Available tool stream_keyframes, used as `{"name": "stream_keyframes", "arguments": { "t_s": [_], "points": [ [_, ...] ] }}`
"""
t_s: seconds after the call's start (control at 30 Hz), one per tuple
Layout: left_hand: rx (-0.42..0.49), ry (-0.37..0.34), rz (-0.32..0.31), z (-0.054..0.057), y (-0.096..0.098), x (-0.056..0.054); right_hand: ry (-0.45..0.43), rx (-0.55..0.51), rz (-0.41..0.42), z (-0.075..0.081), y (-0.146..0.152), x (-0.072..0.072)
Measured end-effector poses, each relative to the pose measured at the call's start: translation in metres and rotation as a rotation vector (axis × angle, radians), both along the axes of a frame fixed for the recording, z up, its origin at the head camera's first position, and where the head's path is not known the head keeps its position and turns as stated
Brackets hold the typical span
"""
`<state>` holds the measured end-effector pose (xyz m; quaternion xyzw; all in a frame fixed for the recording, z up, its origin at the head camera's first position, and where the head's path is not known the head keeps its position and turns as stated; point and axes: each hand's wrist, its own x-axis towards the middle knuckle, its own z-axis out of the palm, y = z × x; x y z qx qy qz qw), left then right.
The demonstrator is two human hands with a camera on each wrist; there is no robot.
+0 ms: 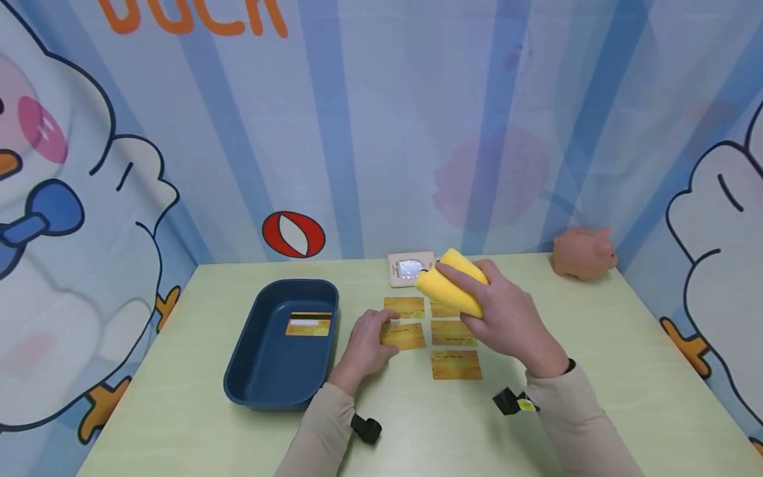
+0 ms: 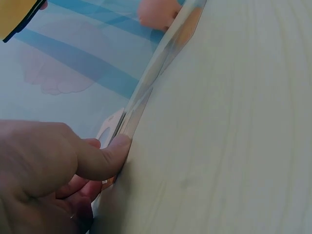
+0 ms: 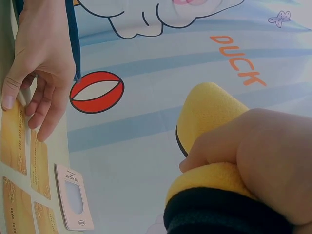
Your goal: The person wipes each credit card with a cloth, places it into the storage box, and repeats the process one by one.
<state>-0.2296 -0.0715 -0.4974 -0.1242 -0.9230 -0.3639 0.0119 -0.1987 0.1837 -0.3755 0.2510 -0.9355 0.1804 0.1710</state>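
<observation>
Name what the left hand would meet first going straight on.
Probably the nearer gold card of the left column; the left hand seems to touch it, though depth is hard to judge.

Small booth-like set, striped cartoon-duck backdrop (image 1: 393,132), pale wood-grain table (image 1: 179,397)

The person over there wears long beige sleeves, the left sleeve (image 1: 322,427) and the right sleeve (image 1: 581,414) both softly creased and reaching the wrist, with the left hand (image 1: 365,348) and right hand (image 1: 507,311) bare beyond. A small black wrist camera (image 1: 366,429) juts from the left cuff; a boxier black wrist camera (image 1: 507,401) sits by the right, beside a yellow-green label (image 1: 526,404) (too small for me to read), and a dark strap (image 1: 571,365) edges that cuff.
</observation>
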Motion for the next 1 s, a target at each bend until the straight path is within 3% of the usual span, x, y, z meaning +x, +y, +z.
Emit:
{"name": "stream_keyframes", "arguments": {
  "t_s": [0.5, 1.0],
  "points": [
    [0.031, -0.085, -0.017, -0.0009, 0.0013, -0.0005, -0.009, 0.007, -0.009, -0.0001, -0.0004, 0.0001],
    [-0.014, -0.082, 0.003, 0.0028, 0.0059, 0.003, -0.009, 0.006, -0.005, -0.0007, -0.0009, 0.0007]
  ]
}}
